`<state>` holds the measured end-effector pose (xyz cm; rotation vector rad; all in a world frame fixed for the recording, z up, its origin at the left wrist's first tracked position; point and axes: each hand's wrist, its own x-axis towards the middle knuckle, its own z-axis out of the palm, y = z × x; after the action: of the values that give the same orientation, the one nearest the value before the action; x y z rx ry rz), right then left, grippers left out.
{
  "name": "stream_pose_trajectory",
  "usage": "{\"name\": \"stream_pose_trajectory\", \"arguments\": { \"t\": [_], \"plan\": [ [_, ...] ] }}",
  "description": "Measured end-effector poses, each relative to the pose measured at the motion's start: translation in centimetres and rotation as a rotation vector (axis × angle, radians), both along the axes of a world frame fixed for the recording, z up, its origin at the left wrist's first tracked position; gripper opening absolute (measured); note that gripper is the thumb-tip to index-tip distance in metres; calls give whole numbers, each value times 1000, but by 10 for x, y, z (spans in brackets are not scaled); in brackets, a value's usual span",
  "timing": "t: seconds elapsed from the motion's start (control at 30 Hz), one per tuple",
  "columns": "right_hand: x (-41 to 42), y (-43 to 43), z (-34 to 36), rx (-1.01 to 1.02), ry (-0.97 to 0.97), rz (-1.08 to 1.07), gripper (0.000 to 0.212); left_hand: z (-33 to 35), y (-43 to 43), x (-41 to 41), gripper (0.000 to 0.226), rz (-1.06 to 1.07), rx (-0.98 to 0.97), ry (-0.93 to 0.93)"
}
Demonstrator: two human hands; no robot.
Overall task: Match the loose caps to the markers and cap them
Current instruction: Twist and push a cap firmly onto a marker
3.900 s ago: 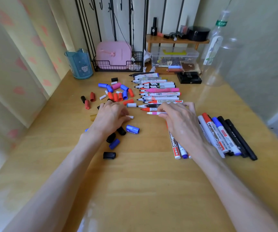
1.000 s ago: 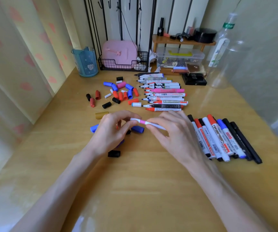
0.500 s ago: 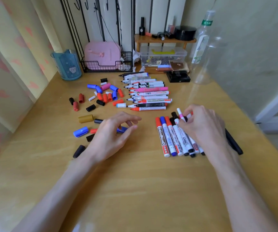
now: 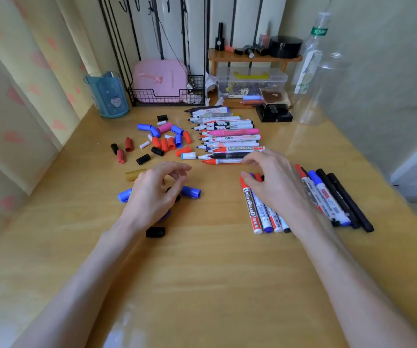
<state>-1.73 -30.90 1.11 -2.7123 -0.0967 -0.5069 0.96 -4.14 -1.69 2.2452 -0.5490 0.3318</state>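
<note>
1. While the left hand [image 4: 152, 194] hovers with loosely bent fingers, gripping nothing, loose caps [image 4: 167, 143] in red, blue, black and white lie around it, plus one pink cap [image 4: 164, 127] and one gold cap [image 4: 134, 175].
2. Roughly a dozen uncapped markers [image 4: 230, 144] lie in a row toward the worktop's [image 4: 202, 272] far edge.
3. The right hand [image 4: 275, 182], relaxed and empty, hangs over capped markers [image 4: 251, 209] near the right edge.
4. One wire basket [image 4: 167, 97] holds a pink case [image 4: 161, 79].
</note>
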Motion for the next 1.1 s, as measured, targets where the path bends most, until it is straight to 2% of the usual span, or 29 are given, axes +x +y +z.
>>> {"name": "stream_pose_trajectory", "arguments": {
  "t": [0.17, 0.33, 0.47, 0.57, 0.67, 0.8, 0.87, 0.97, 1.1],
  "plan": [
    [36, 13, -5, -159, -27, 19, 33, -2, 8, 5, 32, 72, 25, -53],
    [60, 22, -9, -272, -15, -41, 34, 2, 19, 6, 25, 124, 27, -36],
    [66, 23, -11, -285, -40, -43, 17, 2, 28, 7, 22, 88, 98, 29],
    [64, 22, -14, -300, -117, -6, 15, 2, 30, 4, 24, -17, 154, 67],
    [51, 26, -12, -254, -214, 59, 17, -2, 24, 1, 29, -48, 200, 30],
    [23, 29, -10, -239, -198, 144, 14, -13, 9, -1, 39, -45, 326, -41],
    [11, 28, -12, -241, -178, 166, 16, -16, 4, -1, 34, -26, 362, -66],
    [0, 25, -15, -209, -193, 169, 21, -16, 2, 0, 22, -1, 301, -85],
    [-7, 21, -19, -150, -207, 164, 25, -15, 5, -1, 19, 13, 138, -10]
  ]
}}
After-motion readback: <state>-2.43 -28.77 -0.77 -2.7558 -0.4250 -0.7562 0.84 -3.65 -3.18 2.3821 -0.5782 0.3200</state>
